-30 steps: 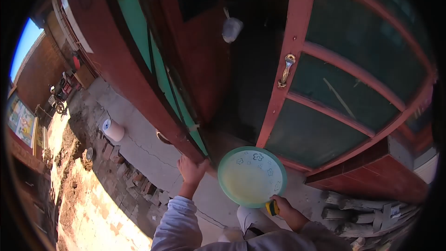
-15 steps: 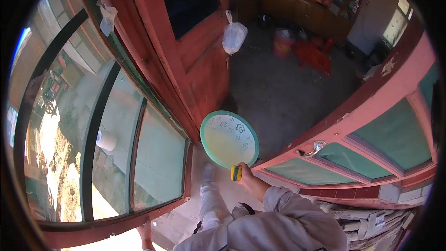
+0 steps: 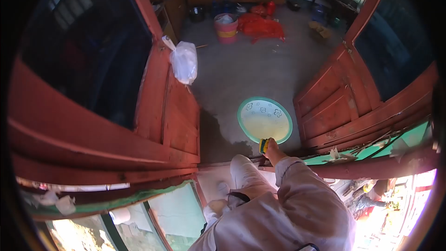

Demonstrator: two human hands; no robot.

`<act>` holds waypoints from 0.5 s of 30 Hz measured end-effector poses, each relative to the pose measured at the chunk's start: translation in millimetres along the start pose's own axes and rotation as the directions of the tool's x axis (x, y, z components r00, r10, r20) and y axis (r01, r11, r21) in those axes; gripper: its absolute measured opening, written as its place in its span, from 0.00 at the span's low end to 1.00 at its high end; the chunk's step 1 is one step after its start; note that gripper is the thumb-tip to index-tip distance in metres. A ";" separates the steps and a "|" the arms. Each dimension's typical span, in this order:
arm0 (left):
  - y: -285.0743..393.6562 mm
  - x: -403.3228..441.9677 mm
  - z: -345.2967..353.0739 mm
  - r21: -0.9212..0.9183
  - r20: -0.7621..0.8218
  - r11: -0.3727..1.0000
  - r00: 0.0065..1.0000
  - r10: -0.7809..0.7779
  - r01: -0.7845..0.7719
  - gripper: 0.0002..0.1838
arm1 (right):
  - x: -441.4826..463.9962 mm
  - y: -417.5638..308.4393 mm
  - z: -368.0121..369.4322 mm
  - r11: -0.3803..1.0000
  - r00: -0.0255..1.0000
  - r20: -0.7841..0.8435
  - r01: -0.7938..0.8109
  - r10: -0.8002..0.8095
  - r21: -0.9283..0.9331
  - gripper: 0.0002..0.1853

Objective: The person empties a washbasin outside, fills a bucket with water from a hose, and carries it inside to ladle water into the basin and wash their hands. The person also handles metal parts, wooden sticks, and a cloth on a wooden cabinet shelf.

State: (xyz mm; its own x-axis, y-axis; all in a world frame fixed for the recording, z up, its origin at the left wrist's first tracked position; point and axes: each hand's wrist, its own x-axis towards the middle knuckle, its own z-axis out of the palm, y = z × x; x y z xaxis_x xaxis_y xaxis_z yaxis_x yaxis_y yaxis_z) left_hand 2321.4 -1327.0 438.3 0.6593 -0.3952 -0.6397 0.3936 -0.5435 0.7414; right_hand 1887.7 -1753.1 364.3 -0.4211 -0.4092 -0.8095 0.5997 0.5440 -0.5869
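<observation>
The basin (image 3: 263,113) lies just ahead of the right hand (image 3: 273,147), above the floor (image 3: 223,79), wider from side to side, its near rim seemingly pinched by this nearer hand with the sponge (image 3: 264,146), while the left hand's state I cannot tell, being out of view.

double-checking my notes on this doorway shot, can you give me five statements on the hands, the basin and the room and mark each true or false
1. The right hand holds a yellow-and-green sponge at the near edge of the flower-patterned basin. True.
2. The basin's rim is red. False: it is green.
3. A white plastic bag hangs at the edge of the left red door. True.
4. The left hand is in view, touching the basin. False: the left hand is not in view.
5. The crumpled red heap lies left of the bucket. False: the crumpled red heap lies right of the pink-and-yellow bucket.
</observation>
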 end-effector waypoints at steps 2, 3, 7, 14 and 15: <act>33.5 31.5 47.8 0.019 0.091 1.000 0.996 -0.004 0.002 0.09 | 13.3 -30.0 3.9 0.998 0.998 -0.057 0.015 -0.011 0.065 0.11; 46.3 46.3 73.5 0.036 0.139 0.999 0.990 -0.016 0.011 0.09 | 11.5 -47.1 2.6 0.997 0.995 -0.098 0.014 -0.006 0.081 0.11; 92.1 95.0 205.5 0.101 0.296 0.993 0.951 -0.087 0.060 0.09 | 74.4 -101.1 8.3 0.979 0.967 -0.249 -0.001 0.052 0.202 0.12; 192.1 153.4 457.6 0.281 0.406 0.947 0.874 -0.267 0.158 0.08 | 187.0 -158.2 18.3 0.982 0.932 -0.325 -0.120 0.162 0.145 0.14; 205.8 159.7 492.1 0.299 0.416 0.939 0.863 -0.286 0.167 0.08 | 205.7 -172.2 13.5 0.988 0.936 -0.316 -0.139 0.155 0.073 0.14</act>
State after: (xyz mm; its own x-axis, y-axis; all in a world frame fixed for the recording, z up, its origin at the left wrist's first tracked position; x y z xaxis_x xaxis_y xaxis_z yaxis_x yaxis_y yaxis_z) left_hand 2192.5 -1866.4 389.0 0.1904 -0.4936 -0.8486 0.2884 -0.7981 0.5290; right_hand 1707.0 -1940.8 299.0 -0.5161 -0.0669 -0.8539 0.7006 0.5405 -0.4658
